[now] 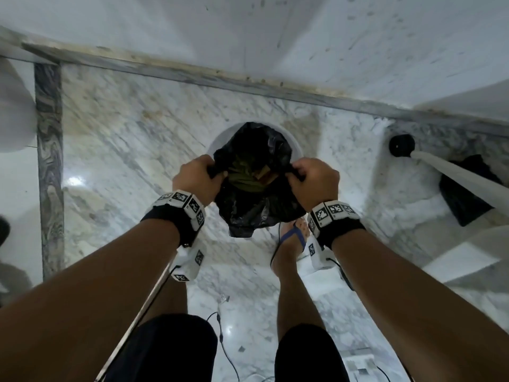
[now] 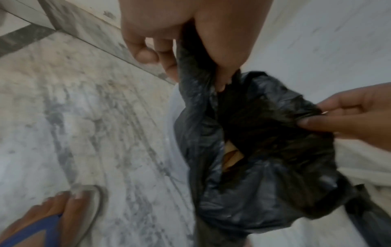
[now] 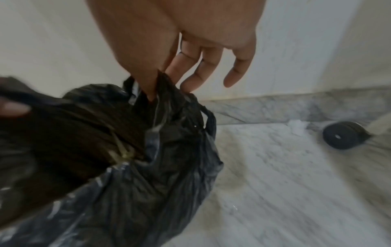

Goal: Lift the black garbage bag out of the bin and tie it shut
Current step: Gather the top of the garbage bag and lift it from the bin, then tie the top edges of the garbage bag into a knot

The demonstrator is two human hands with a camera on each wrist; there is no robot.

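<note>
The black garbage bag (image 1: 254, 186) hangs between my two hands above the white round bin (image 1: 294, 146), whose rim shows behind it. Its mouth gapes, showing green and brown waste inside. My left hand (image 1: 197, 179) grips the bag's left edge in a fist; the left wrist view shows the plastic (image 2: 243, 167) bunched under my curled fingers (image 2: 148, 55). My right hand (image 1: 312, 180) pinches the right edge with thumb and forefinger, the other fingers (image 3: 203, 66) loosely spread above the bag (image 3: 169, 158).
A marble floor (image 1: 124, 150) meets a white wall along a grey skirting strip. A black caster wheel (image 1: 401, 145) with a white leg stands at the right, a dark cloth (image 1: 465, 194) beside it. My sandalled foot (image 1: 294, 238) is under the bag. Cables lie near my legs.
</note>
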